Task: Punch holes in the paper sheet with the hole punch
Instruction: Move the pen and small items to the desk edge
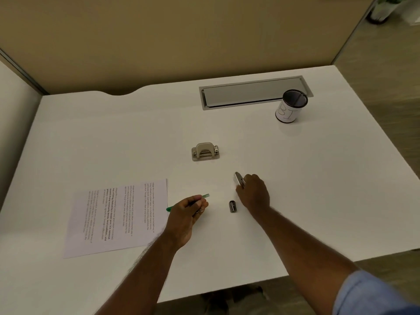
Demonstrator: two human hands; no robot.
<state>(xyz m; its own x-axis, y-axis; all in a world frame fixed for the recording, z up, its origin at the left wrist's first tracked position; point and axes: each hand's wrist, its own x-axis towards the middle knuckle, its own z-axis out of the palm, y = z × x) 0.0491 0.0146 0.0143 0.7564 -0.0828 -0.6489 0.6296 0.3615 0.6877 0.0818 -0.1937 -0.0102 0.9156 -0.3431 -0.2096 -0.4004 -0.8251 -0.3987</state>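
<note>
While hands hold others, hole punch (205, 152) ungripped

Pen cup (291, 106), far right of desk: white wrap hand-lettered "BI" in dark marker | Paper sheet (116, 218), near left: several paragraphs of printed text, some bold, lying sideways to the camera, too small to read

White desk (113, 133) – paper sheet (118, 219), hole punch (205, 152), cup (291, 106), sharpener (232, 206).
</note>
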